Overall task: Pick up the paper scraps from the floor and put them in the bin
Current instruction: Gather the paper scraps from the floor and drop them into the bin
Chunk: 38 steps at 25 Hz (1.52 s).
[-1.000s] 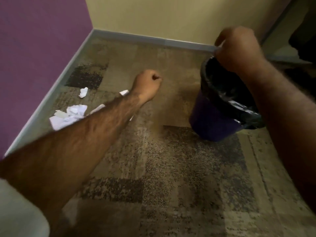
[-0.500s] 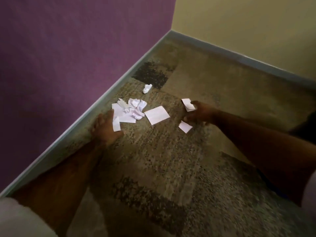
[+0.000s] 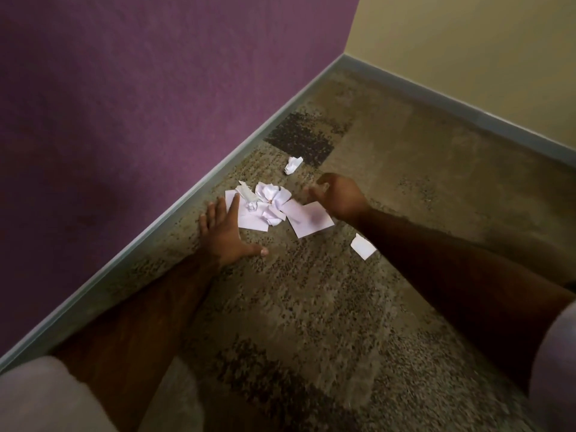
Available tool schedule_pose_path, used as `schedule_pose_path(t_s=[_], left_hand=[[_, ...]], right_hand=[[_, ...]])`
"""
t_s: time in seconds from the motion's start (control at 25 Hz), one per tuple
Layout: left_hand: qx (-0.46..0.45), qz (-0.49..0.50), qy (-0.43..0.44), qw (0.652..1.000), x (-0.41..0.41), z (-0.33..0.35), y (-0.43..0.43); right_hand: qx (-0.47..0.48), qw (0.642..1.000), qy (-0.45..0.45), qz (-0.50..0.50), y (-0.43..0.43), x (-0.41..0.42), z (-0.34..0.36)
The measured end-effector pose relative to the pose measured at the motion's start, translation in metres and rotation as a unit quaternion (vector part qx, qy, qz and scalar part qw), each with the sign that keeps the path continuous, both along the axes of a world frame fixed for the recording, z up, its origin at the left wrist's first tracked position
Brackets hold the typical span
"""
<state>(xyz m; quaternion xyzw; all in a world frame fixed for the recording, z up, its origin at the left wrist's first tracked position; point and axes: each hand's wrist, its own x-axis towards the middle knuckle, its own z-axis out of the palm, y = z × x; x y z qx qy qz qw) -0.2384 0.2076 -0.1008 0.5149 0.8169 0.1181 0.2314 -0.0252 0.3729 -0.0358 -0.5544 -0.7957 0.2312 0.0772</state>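
Observation:
A heap of white paper scraps point(image 3: 265, 207) lies on the carpet near the purple wall, some crumpled, some flat. A flat sheet point(image 3: 310, 219) lies at its right edge. One crumpled scrap point(image 3: 293, 164) sits alone farther back, and a small flat piece point(image 3: 362, 246) lies to the right, partly under my right forearm. My left hand point(image 3: 224, 232) is flat on the carpet with fingers spread, its fingertips on the heap's left edge. My right hand point(image 3: 338, 194) hovers cupped and blurred at the heap's right side, holding nothing I can see. The bin is out of view.
The purple wall point(image 3: 140, 104) with a grey baseboard point(image 3: 187, 201) runs along the left. A cream wall point(image 3: 467, 51) closes the corner at the back. Patterned brown carpet point(image 3: 311, 307) covers the floor.
The view swung from the bin to the scraps. My left hand has flattened and spread at the heap. My right hand moved left from the two small pieces to the heap's right side.

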Motion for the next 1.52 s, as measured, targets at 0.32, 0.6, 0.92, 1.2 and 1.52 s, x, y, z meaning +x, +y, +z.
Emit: schedule_pose_path(t_s=[0.32, 0.6, 0.92, 1.2, 1.52], left_hand=[[-0.005, -0.017, 0.018, 1.000, -0.002, -0.001, 0.004], [0.010, -0.038, 0.008, 0.999, -0.004, -0.005, 0.001], [0.018, -0.021, 0.005, 1.000, -0.003, -0.005, 0.003], [-0.032, -0.048, 0.023, 0.998, 0.002, 0.004, 0.001], [-0.061, -0.123, 0.015, 0.990, 0.057, 0.032, -0.001]], right_hand=[[-0.047, 0.984, -0.103, 0.134, 0.047, -0.061, 0.006], [-0.053, 0.975, -0.104, 0.190, 0.058, -0.097, -0.038], [-0.026, 0.917, -0.136, 0.373, -0.013, -0.063, -0.018], [-0.056, 0.954, -0.089, 0.281, -0.050, 0.016, 0.022], [-0.214, 0.949, -0.204, 0.110, -0.030, 0.123, 0.006]])
